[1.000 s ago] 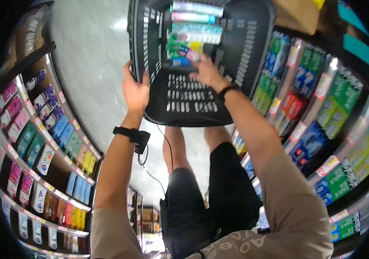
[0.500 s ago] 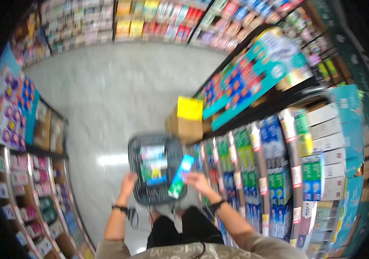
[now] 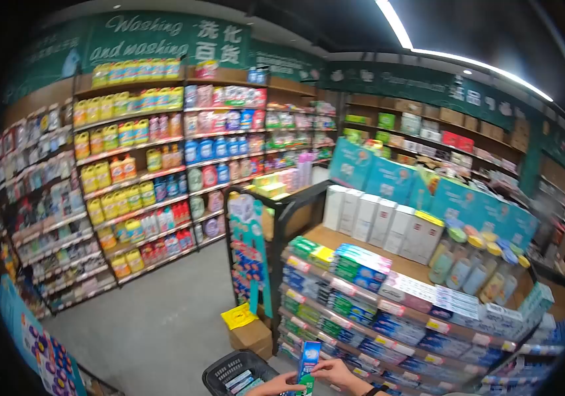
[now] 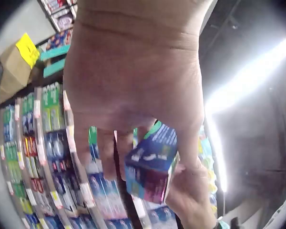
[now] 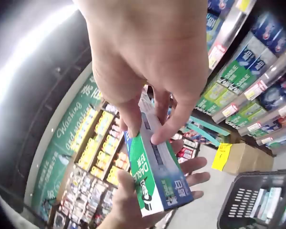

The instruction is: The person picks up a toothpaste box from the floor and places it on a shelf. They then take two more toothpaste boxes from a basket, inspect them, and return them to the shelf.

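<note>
A blue, white and green Darlie toothpaste box (image 3: pixel 308 362) stands up between my two hands at the bottom of the head view. My right hand (image 5: pixel 148 57) pinches its sides between thumb and fingers, from above in the right wrist view. Under the other end of the box, my left hand (image 5: pixel 126 202) holds it, thumb on one side and fingers reaching round the back. The left wrist view shows the end of the toothpaste box (image 4: pixel 150 167) beneath the left palm, its rest partly hidden. Below, a black basket (image 3: pixel 215 377) contains several slim boxes.
On the right, a shelf unit (image 3: pixel 343 287) carries rows of toothpaste boxes, with white boxes (image 3: pixel 381 221) and bottles on top. A cardboard box (image 3: pixel 254 340) with a yellow sheet sits on the floor at its end. Shelves of detergent bottles (image 3: pixel 124 132) line the far wall.
The right hand has lifted the toothpaste box from the basket. The left hand has left the basket's rim and now holds the box too. The head view has tilted up towards the shelves.
</note>
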Motion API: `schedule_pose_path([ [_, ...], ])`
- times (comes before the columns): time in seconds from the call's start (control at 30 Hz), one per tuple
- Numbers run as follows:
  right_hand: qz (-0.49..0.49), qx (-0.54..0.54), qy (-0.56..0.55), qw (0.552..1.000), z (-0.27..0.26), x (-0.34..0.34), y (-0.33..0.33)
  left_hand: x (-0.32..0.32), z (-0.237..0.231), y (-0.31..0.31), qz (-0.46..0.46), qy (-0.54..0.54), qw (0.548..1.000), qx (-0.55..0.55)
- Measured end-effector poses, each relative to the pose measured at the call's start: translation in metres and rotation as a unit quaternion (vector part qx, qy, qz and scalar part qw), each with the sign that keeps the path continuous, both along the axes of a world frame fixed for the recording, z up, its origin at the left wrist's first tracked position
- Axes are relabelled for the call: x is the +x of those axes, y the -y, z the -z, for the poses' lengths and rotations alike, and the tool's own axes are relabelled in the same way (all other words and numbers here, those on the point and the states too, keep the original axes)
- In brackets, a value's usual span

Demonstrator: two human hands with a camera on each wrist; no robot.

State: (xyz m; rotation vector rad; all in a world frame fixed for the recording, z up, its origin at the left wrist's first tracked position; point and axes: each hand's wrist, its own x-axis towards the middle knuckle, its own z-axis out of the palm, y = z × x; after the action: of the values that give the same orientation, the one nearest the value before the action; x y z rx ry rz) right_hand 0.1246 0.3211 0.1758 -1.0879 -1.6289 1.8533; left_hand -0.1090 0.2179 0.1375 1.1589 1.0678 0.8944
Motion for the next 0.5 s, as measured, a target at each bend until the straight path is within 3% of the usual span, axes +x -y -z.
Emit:
schedule_pose_path([
  [0.07, 0.061, 0.029, -0.053, 0.996, 0.006, 0.039, 0.006, 0.032, 0.038, -0.027, 0.076, 0.004, 0.995, 0.071],
  [0.1, 0.097, 0.027, -0.074, 0.992, 0.021, 0.061, 0.029, 0.049, 0.021, -0.021, 0.109, 0.008, 0.991, 0.082],
  [0.13, 0.117, 0.023, -0.057, 0.991, 0.003, 0.080, 0.046, 0.069, 0.005, -0.010, 0.141, 0.018, 0.986, 0.085],
  [0.17, 0.164, 0.034, -0.109, 0.980, 0.002, 0.096, 0.067, 0.080, 0.001, -0.005, 0.190, 0.030, 0.981, 0.006],
  [0.27, 0.183, -0.018, -0.152, 0.971, -0.005, 0.157, 0.111, 0.118, -0.043, 0.012, 0.159, -0.013, 0.986, 0.052],
  [0.33, 0.210, -0.043, -0.175, 0.961, -0.031, 0.189, 0.146, 0.131, -0.062, 0.019, 0.164, -0.114, 0.966, 0.165],
  [0.43, 0.241, -0.069, -0.193, 0.949, -0.092, 0.217, 0.186, 0.143, -0.118, 0.033, 0.175, -0.203, 0.934, 0.236],
  [0.5, 0.253, -0.082, -0.238, 0.934, -0.084, 0.234, 0.210, 0.144, -0.144, 0.049, 0.164, -0.252, 0.909, 0.290],
])
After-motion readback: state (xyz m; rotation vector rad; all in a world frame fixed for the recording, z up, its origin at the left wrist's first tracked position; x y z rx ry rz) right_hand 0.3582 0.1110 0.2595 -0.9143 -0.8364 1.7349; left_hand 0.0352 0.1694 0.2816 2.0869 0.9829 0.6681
